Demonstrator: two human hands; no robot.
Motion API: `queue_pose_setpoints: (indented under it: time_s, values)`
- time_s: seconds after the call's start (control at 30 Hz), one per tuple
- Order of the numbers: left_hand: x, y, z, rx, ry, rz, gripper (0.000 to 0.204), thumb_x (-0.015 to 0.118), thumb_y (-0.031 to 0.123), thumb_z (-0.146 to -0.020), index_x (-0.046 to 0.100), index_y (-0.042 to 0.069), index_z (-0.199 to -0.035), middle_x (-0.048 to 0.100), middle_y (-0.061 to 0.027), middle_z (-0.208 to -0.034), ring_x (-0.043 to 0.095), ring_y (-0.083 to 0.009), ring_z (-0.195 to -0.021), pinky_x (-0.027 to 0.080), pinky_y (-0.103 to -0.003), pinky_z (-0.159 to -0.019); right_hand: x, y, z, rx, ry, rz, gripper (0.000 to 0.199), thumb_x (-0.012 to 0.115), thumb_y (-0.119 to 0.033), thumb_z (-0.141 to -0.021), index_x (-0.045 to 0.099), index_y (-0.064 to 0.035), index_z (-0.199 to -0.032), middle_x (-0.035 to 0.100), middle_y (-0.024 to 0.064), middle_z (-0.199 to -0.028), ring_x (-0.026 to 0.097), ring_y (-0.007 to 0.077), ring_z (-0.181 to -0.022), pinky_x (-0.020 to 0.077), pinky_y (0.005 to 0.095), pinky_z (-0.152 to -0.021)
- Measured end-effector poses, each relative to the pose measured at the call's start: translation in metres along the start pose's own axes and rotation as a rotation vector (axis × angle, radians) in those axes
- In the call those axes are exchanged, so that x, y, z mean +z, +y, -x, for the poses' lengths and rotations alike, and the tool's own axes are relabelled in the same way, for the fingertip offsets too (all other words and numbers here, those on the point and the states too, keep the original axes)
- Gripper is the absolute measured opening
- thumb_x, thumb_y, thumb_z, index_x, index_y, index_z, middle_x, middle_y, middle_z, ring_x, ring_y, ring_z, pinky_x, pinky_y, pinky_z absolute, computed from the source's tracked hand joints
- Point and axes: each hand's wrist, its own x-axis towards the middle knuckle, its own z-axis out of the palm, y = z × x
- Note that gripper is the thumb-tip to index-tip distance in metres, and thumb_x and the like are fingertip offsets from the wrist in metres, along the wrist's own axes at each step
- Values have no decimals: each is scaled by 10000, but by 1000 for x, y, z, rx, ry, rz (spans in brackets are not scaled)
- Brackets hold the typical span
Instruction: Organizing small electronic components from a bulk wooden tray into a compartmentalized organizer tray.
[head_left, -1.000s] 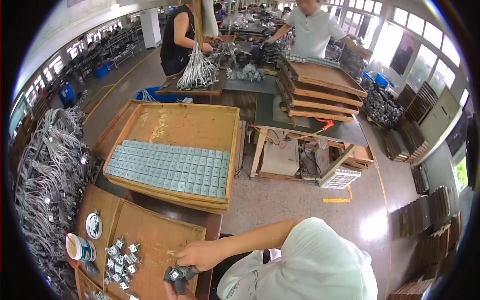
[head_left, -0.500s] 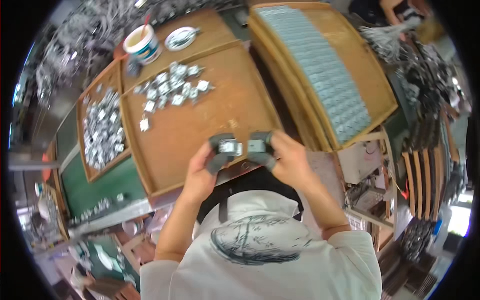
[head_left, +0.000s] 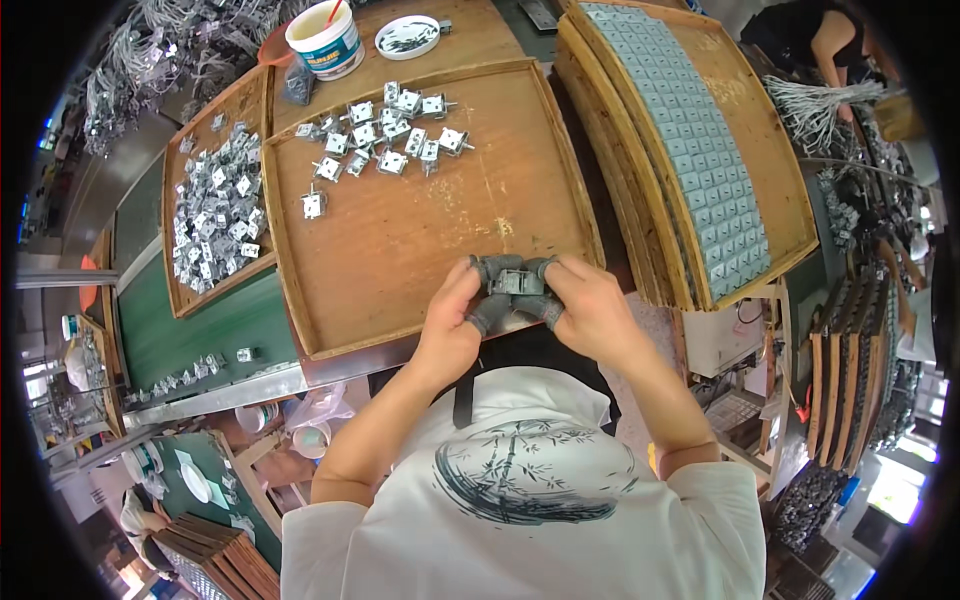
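Note:
In front of my waist, over the near edge of a wooden tray (head_left: 440, 230), my two hands meet at one small boxy grey metal part (head_left: 517, 282). My left hand (head_left: 455, 312) grips its left side and my right hand (head_left: 590, 305) its right side. Dark grey covers wrap the thumbs and fingers that touch it. The fingers hide its ends, so I cannot tell whether it is one piece or two pressed together. Farther back in the tray lies a loose group of similar silvery metal parts (head_left: 395, 128), with one part (head_left: 314, 204) apart from the others.
Left stands a smaller tray (head_left: 170, 250) heaped with metal parts, beside a green surface (head_left: 200, 345). Behind are a white tub (head_left: 325, 42) and a round white dish (head_left: 408, 36). Stacked trays (head_left: 625, 200) rise at right, the top one bearing rows of grey pieces. Another person's arm (head_left: 828, 55) shows far right.
My hands, earlier apart with a metal piece in each, have come together and moved slightly right. The trays now sit higher and farther right in view.

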Motion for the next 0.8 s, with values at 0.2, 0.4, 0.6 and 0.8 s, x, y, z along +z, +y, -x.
queue_pose_setpoints:
  time_s: [0.2,0.4,0.6,0.8]
  values:
    - [-5,-12,2,-21,3,132,442,525,-102,-899,531,7,-1326,486,-69,-1219,524,-175,-1137,458,-271,-931,-3,1,-6,4,-137,-84,256,722,-22,-729,611,-7,-959,582,154,-849,606,377,-771,498,433,-653]
    - [0,-2,2,70,169,-473,603,648,-46,-756,490,-5,-1336,436,-188,-1252,507,-379,-1140,436,-392,-977,38,-7,-10,8,88,26,279,720,-45,-764,622,-4,-1022,603,158,-895,628,377,-809,506,435,-670]
    - [-14,-15,2,305,220,-577,675,772,51,-705,520,6,-1330,540,-164,-1273,546,-330,-1164,470,-375,-957,27,-18,-22,185,-113,-165,341,747,-235,-780,611,-26,-1013,636,185,-840,642,351,-760,500,405,-649]
    - [-22,-18,13,309,93,-418,694,777,65,-634,548,-5,-1285,595,-204,-1171,576,-400,-1039,481,-423,-899,26,-12,-28,282,-486,-317,447,746,-349,-763,606,11,-987,678,207,-888,674,388,-821,523,419,-705]
